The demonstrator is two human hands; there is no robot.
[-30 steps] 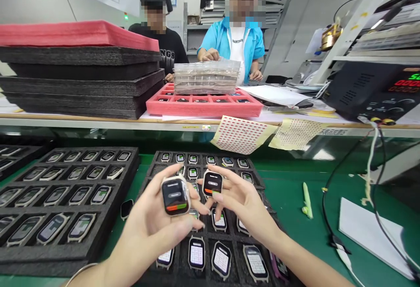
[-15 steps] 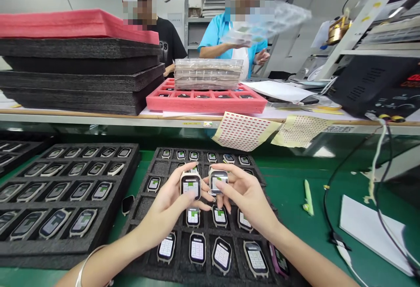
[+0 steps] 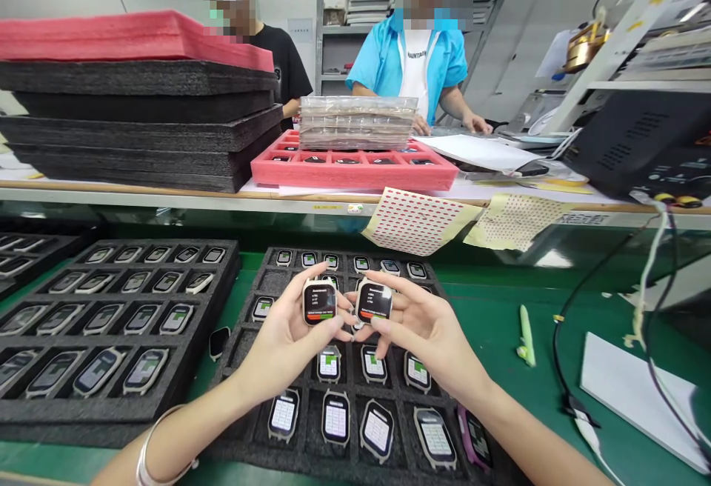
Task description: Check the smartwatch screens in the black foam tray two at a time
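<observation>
Blue-shirt person's [image 3: 373, 62] hands lowered.
Left hand [image 3: 294, 334] grips one watch [image 3: 320, 302], right hand [image 3: 425, 327] another [image 3: 374, 302]; green mat [image 3: 478, 323], pen [image 3: 526, 338] at 3 o'clock, shelf edge [image 3: 278, 203] at 12.

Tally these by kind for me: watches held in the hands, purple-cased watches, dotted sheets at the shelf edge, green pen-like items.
Hand-held watches: 2
Purple-cased watch: 1
Dotted sheets: 2
Green pen-like item: 1
Total: 6
</observation>
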